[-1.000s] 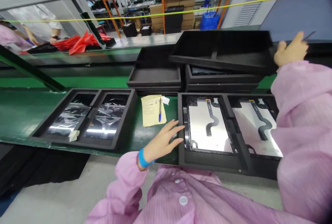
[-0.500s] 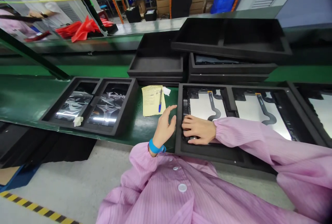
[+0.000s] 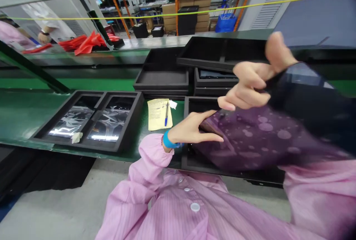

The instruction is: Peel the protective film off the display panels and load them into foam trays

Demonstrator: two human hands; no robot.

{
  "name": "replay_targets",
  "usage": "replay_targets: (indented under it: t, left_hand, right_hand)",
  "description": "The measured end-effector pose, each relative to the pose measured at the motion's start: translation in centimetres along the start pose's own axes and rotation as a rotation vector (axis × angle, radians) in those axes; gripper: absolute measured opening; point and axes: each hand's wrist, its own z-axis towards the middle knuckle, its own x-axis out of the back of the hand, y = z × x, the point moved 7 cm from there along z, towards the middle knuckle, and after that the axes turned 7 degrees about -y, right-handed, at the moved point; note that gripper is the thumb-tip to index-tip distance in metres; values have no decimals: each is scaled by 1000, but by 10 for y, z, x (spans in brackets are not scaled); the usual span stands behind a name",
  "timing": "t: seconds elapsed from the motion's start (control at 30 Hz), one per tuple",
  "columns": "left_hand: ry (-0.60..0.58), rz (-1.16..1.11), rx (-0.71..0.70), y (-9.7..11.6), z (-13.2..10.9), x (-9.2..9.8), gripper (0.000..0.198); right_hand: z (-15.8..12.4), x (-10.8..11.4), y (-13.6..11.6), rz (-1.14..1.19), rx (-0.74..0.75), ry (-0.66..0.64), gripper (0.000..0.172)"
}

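A dark glossy screen panel (image 3: 258,140) is tilted up above the tray on the right, its shiny face showing purple tones and round pale spots. My right hand (image 3: 253,79) is at its upper edge, fingers curled and thumb raised; the forearm is partly behind the panel. My left hand (image 3: 194,129), with a blue wristband (image 3: 168,140), holds the panel's left end between thumb and fingers. Beneath lies a black foam tray (image 3: 191,101), mostly covered by the panel.
Another foam tray (image 3: 136,110) with two film-covered screens stands left. Between the trays lie a yellow note sheet (image 3: 155,116) and blue pen (image 3: 166,116). Stacked trays (image 3: 164,79) stand behind. Red bags (image 3: 89,42) and a co-worker's hand (image 3: 43,37) are at the far left.
My right hand has risen from the right tray with a screen panel, which now hides most of that tray. My left hand has moved right onto the panel's end. The view has shifted slightly.
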Motion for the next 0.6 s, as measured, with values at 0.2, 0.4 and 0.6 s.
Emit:
replay_targets:
  t: [0.2,0.4,0.6]
  left_hand:
    - [207,-492,270,4,-30,-27,25]
    - [371,-612,350,19,-41,-36,27]
    - [403,-690,338,26,-31,-44,22]
  right_hand:
    - [-49,58,40,82,-40,452,65]
    - [-115,102,61,-48,-10,838,58]
    - [-156,64,14,-1178,8,1468,37]
